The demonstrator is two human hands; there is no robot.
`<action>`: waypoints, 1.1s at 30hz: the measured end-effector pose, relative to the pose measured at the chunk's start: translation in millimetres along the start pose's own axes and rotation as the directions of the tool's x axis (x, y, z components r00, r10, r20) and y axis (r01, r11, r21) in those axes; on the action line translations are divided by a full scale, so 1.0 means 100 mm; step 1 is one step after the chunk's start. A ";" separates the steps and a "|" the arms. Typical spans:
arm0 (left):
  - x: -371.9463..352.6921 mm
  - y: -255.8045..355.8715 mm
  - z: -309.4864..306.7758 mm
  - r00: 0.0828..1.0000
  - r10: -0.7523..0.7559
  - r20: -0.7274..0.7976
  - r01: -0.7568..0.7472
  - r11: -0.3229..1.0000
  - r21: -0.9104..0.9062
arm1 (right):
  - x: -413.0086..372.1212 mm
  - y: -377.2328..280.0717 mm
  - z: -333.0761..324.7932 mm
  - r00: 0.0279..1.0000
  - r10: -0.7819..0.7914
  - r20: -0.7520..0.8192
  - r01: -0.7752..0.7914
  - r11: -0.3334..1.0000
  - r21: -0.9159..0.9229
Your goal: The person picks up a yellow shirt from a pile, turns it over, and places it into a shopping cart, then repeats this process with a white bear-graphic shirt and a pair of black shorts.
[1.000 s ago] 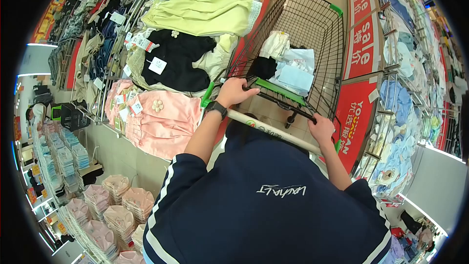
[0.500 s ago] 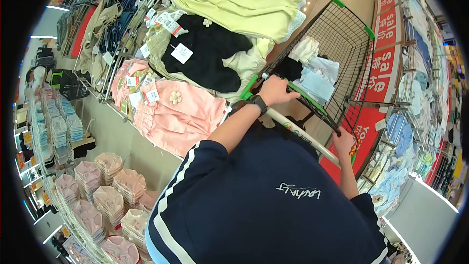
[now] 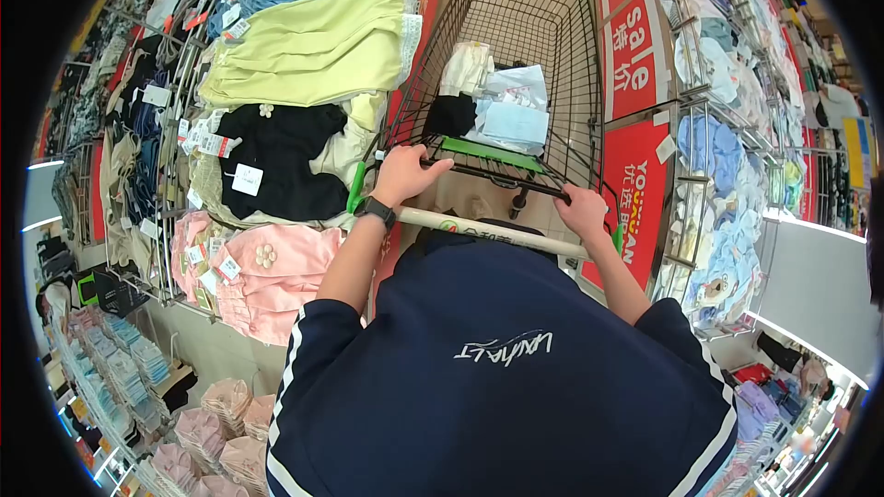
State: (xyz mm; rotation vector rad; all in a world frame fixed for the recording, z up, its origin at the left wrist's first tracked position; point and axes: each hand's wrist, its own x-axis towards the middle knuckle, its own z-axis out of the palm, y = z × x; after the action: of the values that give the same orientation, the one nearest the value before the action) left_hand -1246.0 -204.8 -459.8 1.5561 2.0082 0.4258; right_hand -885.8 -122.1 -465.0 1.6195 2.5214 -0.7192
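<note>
A shopper's left hand (image 3: 405,172) grips the wire shopping cart's (image 3: 575,83) rear rim, the right hand (image 3: 582,212) closed around its handle (image 3: 488,228); folded garments (image 3: 502,110) already lie inside, between clothing racks (image 3: 304,46)

- On the upper red panel (image 3: 633,53) to the right of the aisle I read "sale" and "特价", turned sideways.
- The lower red panel (image 3: 637,212) says "YOUXUAN" with "优选服饰" beside it.
- The handle bar (image 3: 497,232) of the cart (image 3: 552,46) bears a small logo and Chinese characters, too small for me to read.
- The dark shirt (image 3: 502,347) has white lettering, upside down and unclear.
- The white price tags (image 3: 246,179) on the clothes are illegible.
</note>
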 end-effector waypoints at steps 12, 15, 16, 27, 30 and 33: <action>-0.01 0.34 -0.11 0.993 -0.086 -0.080 0.099 0.981 0.166 | 0.17 0.15 -0.07 0.998 -0.034 0.048 0.035 0.999 -0.025; 0.03 0.39 -0.12 0.992 -0.119 -0.040 0.123 0.982 0.141 | 0.18 0.21 -0.08 0.998 -0.036 0.050 0.037 0.999 -0.026; 0.04 0.36 -0.09 0.994 -0.093 -0.057 0.100 0.985 0.138 | 0.20 0.22 -0.09 0.998 -0.036 0.047 0.037 0.999 -0.025; 0.10 0.45 -0.08 0.984 -0.173 -0.041 0.177 0.974 0.143 | 0.33 0.28 -0.17 0.997 -0.065 0.046 0.067 0.998 -0.024; -0.06 0.40 -0.03 0.976 -0.092 -0.196 0.123 0.981 0.149 | 0.38 0.30 -0.13 0.997 -0.051 0.052 0.051 0.999 -0.009; -0.23 0.44 -0.06 0.931 0.056 -0.362 -0.010 0.992 0.126 | 0.40 0.26 -0.18 0.997 -0.045 0.062 0.046 0.999 -0.025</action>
State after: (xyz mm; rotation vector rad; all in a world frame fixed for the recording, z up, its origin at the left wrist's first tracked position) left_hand -1211.1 -213.7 -424.9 1.6853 2.3276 0.6581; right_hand -877.4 -72.7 -469.9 1.5129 2.5216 -0.7253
